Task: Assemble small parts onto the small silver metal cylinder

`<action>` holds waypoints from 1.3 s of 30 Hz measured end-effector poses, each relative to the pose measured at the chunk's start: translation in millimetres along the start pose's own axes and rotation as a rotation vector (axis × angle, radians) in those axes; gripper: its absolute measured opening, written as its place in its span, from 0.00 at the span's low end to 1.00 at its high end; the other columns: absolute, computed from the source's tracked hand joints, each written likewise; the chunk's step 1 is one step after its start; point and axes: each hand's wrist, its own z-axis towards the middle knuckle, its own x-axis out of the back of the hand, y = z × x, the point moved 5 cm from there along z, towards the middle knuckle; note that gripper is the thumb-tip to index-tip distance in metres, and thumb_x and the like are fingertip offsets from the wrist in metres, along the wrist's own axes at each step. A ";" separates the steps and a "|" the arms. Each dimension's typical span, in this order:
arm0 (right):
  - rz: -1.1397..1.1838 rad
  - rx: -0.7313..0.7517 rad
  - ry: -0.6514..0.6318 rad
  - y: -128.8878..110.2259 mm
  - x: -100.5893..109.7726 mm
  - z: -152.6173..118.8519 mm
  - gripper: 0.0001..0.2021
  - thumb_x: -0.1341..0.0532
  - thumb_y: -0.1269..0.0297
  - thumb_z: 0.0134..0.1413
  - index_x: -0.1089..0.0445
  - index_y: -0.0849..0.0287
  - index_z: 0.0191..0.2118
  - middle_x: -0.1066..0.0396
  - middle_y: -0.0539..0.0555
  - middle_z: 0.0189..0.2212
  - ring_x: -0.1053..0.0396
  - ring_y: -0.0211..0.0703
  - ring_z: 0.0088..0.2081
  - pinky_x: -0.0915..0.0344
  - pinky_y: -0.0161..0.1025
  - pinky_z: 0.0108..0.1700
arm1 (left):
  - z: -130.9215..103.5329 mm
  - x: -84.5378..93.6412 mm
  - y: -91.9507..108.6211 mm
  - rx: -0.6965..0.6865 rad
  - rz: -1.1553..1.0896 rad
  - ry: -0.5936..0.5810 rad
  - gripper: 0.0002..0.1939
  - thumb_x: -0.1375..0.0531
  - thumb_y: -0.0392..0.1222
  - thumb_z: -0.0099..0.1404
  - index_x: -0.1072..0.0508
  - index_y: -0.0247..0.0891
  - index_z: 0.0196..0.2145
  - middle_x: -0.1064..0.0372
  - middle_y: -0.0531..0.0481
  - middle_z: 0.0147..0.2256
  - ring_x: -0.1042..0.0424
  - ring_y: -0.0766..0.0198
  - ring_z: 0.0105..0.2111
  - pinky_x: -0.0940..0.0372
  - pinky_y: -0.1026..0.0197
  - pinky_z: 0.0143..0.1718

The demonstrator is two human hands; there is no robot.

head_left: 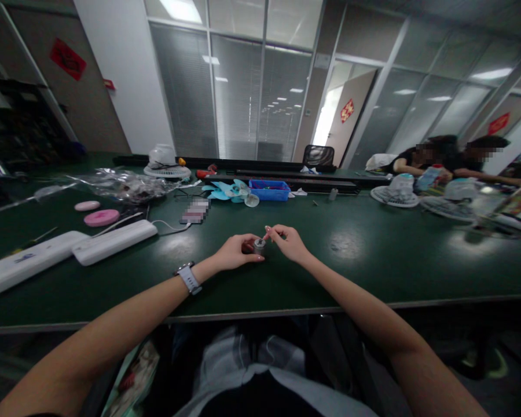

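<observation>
Dark green matting covers the long workbench (373, 255), and near its front edge both hands meet over 1 small grey metal cylinder (259, 245). The left hand (237, 253), with a pale-strapped watch (188, 278) on its wrist, curls around the cylinder from the left, fingers closed against its side so that it holds the part just above the bench. The right hand (289, 240) comes in from the right with its fingers pinched narrow at the cylinder's top; whether they grip something tiny there is too small to tell.

To the left of the hands lie 2 long white plastic housings (113, 241), side by side and angled, with a thin white cable running off towards a blurred flat object. Further left sit 2 pink round discs (101, 218), 1 larger than the other. Behind them a crumpled clear plastic bag (125, 184) spreads across the bench beside a white fan grille (167, 171). Straight beyond the hands stand light blue fan blades (228, 191) and, just beside them, a blue rectangular plastic tray (269, 190).

At the far right, 2 other people (443, 156) lean over the same bench, with more white fan grilles (395, 197) before them.
</observation>
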 end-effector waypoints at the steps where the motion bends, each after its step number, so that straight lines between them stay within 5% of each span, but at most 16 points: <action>1: 0.010 0.000 -0.004 0.7 -0.1 -0.1 0.22 0.48 0.50 0.60 0.24 0.60 0.30 0.28 0.52 0.25 0.34 0.37 0.29 0.42 0.34 0.33 | -0.2 0.2 0.5 -0.003 0.000 0.004 0.25 0.33 0.46 0.51 0.30 0.34 0.46 0.27 0.43 0.41 0.27 0.59 0.38 0.33 0.56 0.43; 8: 0.017 0.046 -0.133 -3.3 -7.5 -3.2 0.13 0.42 0.56 0.56 0.24 0.57 0.38 0.26 0.53 0.30 0.33 0.38 0.31 0.39 0.35 0.35 | -0.9 0.6 3.2 -0.014 -0.008 0.003 0.24 0.33 0.46 0.52 0.30 0.34 0.45 0.26 0.45 0.39 0.26 0.59 0.37 0.32 0.56 0.40; 21: 0.033 0.027 -0.073 -2.1 -10.0 -2.8 0.13 0.39 0.56 0.53 0.25 0.61 0.32 0.27 0.52 0.27 0.34 0.37 0.29 0.39 0.35 0.32 | -1.7 0.8 3.2 -0.002 0.014 0.003 0.24 0.33 0.47 0.52 0.30 0.34 0.45 0.26 0.44 0.39 0.26 0.59 0.37 0.32 0.55 0.40; 27: 0.115 -0.055 -0.055 25.0 3.6 5.2 0.15 0.41 0.54 0.54 0.25 0.59 0.38 0.25 0.55 0.34 0.31 0.40 0.34 0.37 0.36 0.37 | -1.6 1.7 2.2 0.010 0.016 0.016 0.26 0.33 0.47 0.51 0.30 0.35 0.47 0.27 0.43 0.41 0.26 0.58 0.39 0.32 0.55 0.42; 34: -0.069 -0.009 -0.520 68.2 21.3 -0.3 0.15 0.38 0.54 0.51 0.23 0.59 0.38 0.27 0.55 0.34 0.32 0.42 0.37 0.37 0.37 0.41 | -2.0 1.8 1.5 0.011 0.032 0.013 0.27 0.33 0.48 0.51 0.30 0.35 0.47 0.26 0.43 0.41 0.26 0.57 0.39 0.32 0.54 0.43; 39: -0.099 -0.005 -0.635 72.6 20.6 -0.5 0.17 0.38 0.52 0.51 0.23 0.56 0.41 0.28 0.55 0.34 0.33 0.42 0.39 0.38 0.37 0.42 | -1.0 1.7 0.5 0.009 0.030 0.015 0.27 0.33 0.48 0.51 0.30 0.35 0.47 0.27 0.43 0.41 0.27 0.58 0.39 0.32 0.55 0.43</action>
